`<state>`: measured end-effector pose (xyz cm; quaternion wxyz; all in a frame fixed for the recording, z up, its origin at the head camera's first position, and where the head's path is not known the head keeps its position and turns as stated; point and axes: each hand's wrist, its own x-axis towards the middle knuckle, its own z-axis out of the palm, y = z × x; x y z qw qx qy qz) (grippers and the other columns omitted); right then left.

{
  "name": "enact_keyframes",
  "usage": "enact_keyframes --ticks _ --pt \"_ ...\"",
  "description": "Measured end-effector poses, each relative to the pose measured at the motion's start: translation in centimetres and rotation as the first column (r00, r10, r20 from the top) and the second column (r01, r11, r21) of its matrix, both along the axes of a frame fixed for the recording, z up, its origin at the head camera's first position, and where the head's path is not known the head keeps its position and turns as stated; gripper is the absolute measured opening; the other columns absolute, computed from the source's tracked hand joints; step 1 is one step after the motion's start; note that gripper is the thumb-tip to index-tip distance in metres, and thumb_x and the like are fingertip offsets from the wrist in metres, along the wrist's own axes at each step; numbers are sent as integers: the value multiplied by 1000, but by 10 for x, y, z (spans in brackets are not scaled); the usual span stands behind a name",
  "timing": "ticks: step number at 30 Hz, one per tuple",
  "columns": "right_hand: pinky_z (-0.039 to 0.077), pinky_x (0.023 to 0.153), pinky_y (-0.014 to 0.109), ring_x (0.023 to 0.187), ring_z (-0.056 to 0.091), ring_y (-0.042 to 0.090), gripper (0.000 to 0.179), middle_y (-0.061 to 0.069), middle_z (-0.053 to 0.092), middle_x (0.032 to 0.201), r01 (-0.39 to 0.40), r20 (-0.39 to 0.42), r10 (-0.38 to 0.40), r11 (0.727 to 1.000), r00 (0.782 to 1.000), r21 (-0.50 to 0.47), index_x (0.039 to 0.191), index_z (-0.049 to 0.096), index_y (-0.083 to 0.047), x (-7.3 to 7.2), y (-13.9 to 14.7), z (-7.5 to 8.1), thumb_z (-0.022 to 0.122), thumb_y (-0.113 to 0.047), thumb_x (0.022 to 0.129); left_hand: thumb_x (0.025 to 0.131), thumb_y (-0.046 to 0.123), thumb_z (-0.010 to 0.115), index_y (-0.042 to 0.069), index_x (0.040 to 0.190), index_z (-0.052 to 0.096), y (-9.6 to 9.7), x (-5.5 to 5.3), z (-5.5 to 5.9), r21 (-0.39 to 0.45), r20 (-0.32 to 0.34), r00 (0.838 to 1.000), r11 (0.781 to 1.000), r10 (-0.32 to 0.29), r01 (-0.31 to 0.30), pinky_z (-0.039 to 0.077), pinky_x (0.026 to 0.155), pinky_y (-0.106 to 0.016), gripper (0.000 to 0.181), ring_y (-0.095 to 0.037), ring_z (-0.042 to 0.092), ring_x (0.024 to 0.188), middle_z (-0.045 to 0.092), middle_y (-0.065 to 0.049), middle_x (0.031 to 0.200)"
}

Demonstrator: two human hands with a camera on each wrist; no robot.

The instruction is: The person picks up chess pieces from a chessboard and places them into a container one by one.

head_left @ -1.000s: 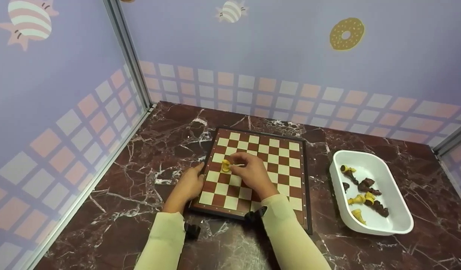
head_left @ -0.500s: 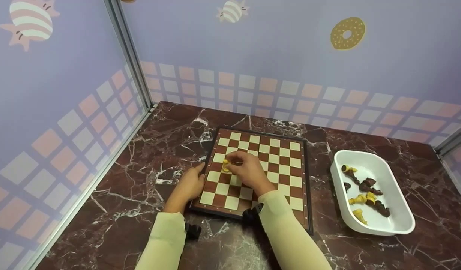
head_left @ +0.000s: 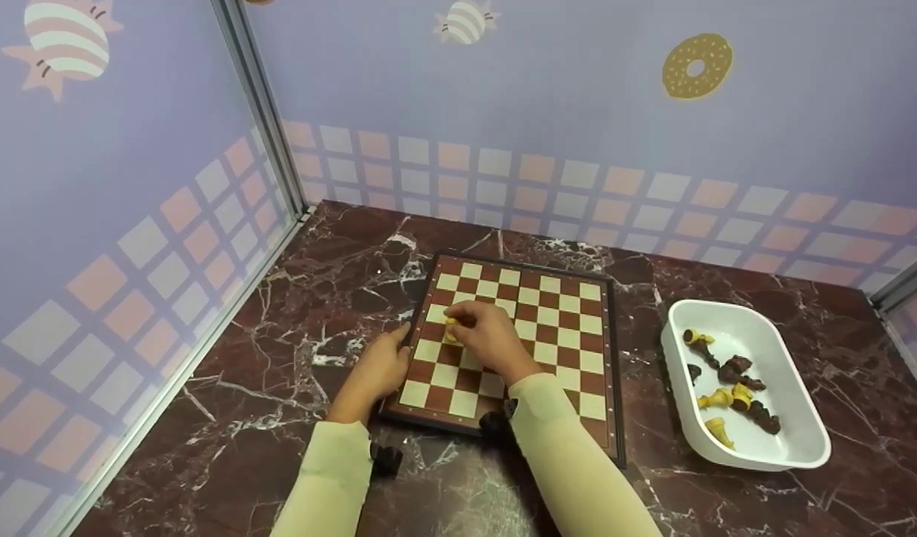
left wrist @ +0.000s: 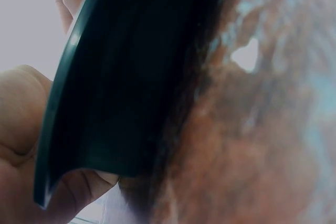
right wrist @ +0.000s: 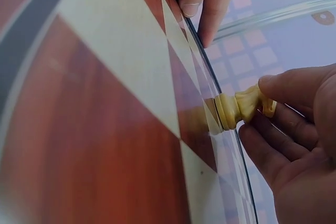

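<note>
Near the left side of the chessboard (head_left: 437, 356), my right hand (head_left: 492, 339) pinches a yellow chess knight (head_left: 451, 332) between thumb and fingers. In the right wrist view the knight (right wrist: 244, 107) stands upright, its round base at the board's surface; I cannot tell whether it touches. My left hand (head_left: 380, 365) rests against the board's left edge with fingers fairly straight. In the left wrist view the board's dark rim (left wrist: 115, 77) hides part of that hand (left wrist: 23, 114).
A white tray (head_left: 790, 447) with several yellow and dark brown chess pieces lying in it stands right of the board. The dark marble table (head_left: 264, 447) meets patterned walls (head_left: 577, 112) at the back and left.
My right hand has shifted slightly and its fingers now cover more of the knight, which stays at about the same place. The left hand keeps its place at the board's edge.
</note>
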<state>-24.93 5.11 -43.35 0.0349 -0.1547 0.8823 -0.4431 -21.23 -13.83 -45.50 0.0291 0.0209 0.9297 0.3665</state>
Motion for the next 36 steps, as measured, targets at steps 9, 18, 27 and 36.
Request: enact_keyframes --ticks 9,18,27,36 --pt "52 78 31 96 61 11 22 -6 66 104 8 -32 -8 1000 999 19 110 65 -19 -1 -1 -2 58 -22 89 94 12 45 10 141 34 0 1 1 18 36 999 1000 -6 6 36 103 -47 49 -36 44 123 45 -25 132" --pt "51 76 30 93 60 10 23 -6 65 105 21 -58 -20 1000 998 9 111 64 -18 -2 2 0 56 -24 90 93 12 45 9 141 34 0 0 1 6 34 999 1000 -10 10 34 104 -48 48 -36 41 125 46 -25 132" --pt "51 74 29 88 60 8 22 -7 65 100 44 -63 -46 999 997 -24 109 65 -19 -4 4 4 58 -22 89 93 12 45 9 141 34 0 0 1 6 27 1000 1000 -14 14 34 104 -49 49 -37 41 125 46 -26 131" --pt "51 76 30 88 61 8 21 -8 66 99 50 -83 -51 999 995 -17 107 66 -20 -2 9 7 59 -23 88 94 13 45 9 141 34 0 -1 -1 0 28 1000 1000 -5 5 35 104 -48 49 -37 43 124 47 -26 130"
